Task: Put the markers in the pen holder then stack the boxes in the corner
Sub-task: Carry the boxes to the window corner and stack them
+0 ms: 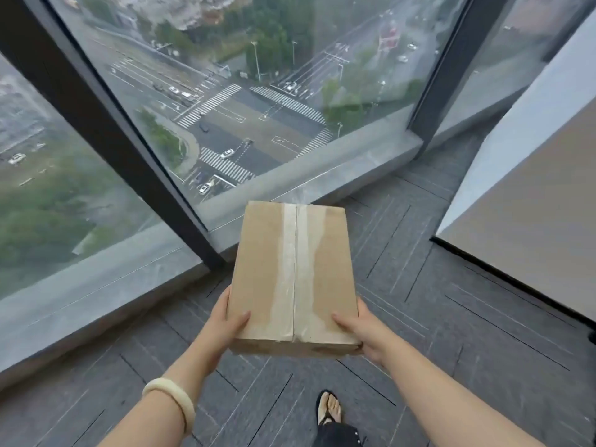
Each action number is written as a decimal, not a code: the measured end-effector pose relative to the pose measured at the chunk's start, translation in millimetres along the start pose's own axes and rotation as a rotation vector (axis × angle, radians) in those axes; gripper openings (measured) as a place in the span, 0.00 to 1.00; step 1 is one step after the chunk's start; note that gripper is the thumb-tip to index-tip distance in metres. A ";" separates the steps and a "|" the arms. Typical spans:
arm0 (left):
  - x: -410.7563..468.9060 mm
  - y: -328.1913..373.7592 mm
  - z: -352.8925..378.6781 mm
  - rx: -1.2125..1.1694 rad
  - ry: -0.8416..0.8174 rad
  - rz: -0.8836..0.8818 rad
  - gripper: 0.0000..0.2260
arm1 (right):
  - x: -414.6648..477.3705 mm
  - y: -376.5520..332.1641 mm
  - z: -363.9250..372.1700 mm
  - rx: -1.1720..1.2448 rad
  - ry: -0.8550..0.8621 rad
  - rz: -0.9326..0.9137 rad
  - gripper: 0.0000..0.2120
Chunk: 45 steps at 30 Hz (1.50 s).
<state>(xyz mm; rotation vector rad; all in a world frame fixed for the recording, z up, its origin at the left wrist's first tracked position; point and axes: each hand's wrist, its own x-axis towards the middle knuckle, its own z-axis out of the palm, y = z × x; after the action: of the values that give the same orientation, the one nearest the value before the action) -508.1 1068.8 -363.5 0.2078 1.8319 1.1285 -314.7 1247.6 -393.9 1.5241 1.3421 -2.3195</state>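
A brown cardboard box (290,272) sealed with clear tape down its middle is held in the air above the dark floor, pointing toward the window corner. My left hand (225,321) grips its near left edge, thumb on top. My right hand (358,330) grips the near right edge the same way. No markers, pen holder or other boxes are in view.
Floor-to-ceiling windows (251,91) meet at a dark frame post (135,162) with a low grey sill (106,285) along the base. A pale wall or cabinet (532,204) stands at the right. Grey carpet tiles (435,317) cover the floor; my sandalled foot (329,408) is below.
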 end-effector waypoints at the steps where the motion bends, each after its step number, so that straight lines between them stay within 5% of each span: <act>1: 20.3 18.3 17.4 0.014 -0.042 -0.001 0.26 | 6.1 -15.1 -18.3 0.020 0.030 0.010 0.26; 10: 169.6 148.1 142.8 0.140 -0.353 0.005 0.24 | 57.0 -101.6 -150.7 0.191 0.289 -0.097 0.33; 20: 346.2 250.2 239.7 0.414 -0.501 -0.028 0.24 | 157.3 -187.1 -245.5 0.315 0.449 -0.112 0.37; 26: 432.8 302.2 313.8 0.491 -0.543 0.042 0.23 | 208.4 -230.5 -304.2 0.373 0.554 -0.137 0.27; 45: 769.5 262.9 549.1 0.472 -0.663 0.105 0.26 | 501.7 -256.7 -535.4 0.345 0.760 -0.223 0.22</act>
<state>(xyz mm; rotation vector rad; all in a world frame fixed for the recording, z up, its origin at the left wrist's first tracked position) -576.9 1982.1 -715.7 0.8528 1.4549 0.5672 -307.9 1966.2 -690.2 2.6823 1.3097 -2.2631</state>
